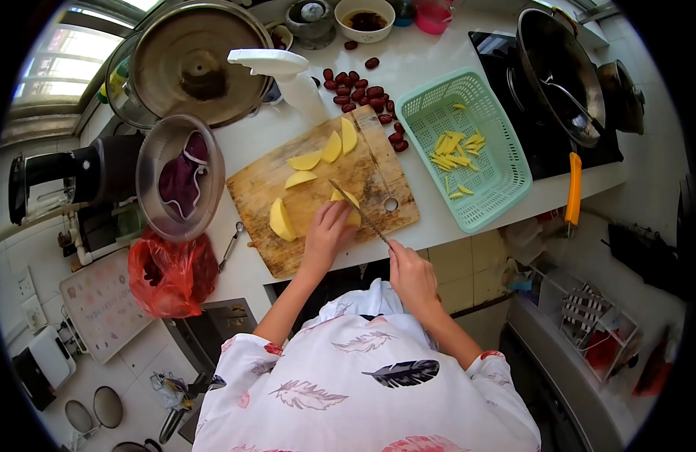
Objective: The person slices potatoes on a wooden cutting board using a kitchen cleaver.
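Observation:
On the wooden cutting board, my left hand is closed on a yellow potato piece, pressing it to the wood. My right hand grips a knife, whose blade lies along the top of that piece, beside the left fingertips. Several yellow wedges rest farther up and to the left, among them a large one and one near the board's far edge. Right of the board, a green basket holds thin yellow strips.
Red dates are scattered behind the board, near a white bottle. At left are a plastic bowl with a purple cloth, a red bag and a large lid. A wok stands on the stove at right.

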`<state>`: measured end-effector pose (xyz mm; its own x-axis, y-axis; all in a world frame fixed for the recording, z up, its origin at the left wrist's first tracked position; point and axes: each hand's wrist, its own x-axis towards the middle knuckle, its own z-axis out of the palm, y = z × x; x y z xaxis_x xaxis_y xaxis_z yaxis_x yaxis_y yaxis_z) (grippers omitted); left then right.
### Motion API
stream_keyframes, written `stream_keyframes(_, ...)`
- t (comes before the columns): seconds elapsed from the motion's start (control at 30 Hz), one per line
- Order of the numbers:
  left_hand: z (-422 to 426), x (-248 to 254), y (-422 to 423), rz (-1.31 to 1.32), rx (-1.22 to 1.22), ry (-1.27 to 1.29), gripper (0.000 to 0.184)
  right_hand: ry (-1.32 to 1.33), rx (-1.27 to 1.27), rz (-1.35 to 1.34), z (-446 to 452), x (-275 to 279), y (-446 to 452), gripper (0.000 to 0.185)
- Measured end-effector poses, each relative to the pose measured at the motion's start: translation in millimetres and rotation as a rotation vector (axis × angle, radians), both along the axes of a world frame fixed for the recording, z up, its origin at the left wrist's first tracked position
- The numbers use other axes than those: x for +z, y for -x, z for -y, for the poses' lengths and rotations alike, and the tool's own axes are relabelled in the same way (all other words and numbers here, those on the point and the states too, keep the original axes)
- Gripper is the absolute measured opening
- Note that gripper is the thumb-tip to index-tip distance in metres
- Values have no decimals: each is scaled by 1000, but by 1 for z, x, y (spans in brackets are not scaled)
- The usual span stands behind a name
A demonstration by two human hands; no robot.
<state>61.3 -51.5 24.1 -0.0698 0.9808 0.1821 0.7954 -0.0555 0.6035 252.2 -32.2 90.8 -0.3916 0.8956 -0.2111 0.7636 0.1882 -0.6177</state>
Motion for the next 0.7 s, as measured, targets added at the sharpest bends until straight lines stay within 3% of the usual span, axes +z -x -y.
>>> stream_keyframes(0.27, -1, -4, 1, -22, 0, -30, 45, 3, 110, 71, -8, -30, 16, 6)
stream_keyframes(0.7, 5, -9, -2, 4, 34, -81, 50, 52, 49, 107, 9, -13, -7, 12)
